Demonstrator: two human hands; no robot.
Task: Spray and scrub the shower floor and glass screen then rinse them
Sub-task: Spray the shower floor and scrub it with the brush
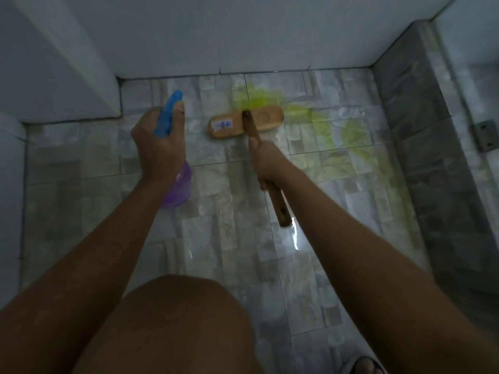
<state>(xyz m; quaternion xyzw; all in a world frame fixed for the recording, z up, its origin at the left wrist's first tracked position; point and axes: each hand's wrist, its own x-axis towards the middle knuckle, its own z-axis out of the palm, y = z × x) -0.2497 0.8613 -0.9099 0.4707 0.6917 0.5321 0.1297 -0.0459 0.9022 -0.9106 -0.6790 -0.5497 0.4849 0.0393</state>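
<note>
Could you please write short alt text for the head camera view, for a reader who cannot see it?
Seen from above, a person's right hand holds a wooden scrub brush on the wet tiled shower floor, its head at the edge of a yellow-green patch of cleaner. The left hand holds a spray bottle with a blue trigger head and purple body.

1. I see the left hand [159, 147] wrapped around the spray bottle [172, 147], held above the floor [221, 238] left of centre.
2. The right hand [266, 160] grips the brush handle [275, 201]; the brush head [245, 124] rests on the floor ahead, near the back wall [243, 31].
3. The cleaner patch [318, 122] lies under and right of the brush head.
4. A raised kerb [421, 130] borders the floor on the right.
5. A knee [178, 325] sits nearest me.
</note>
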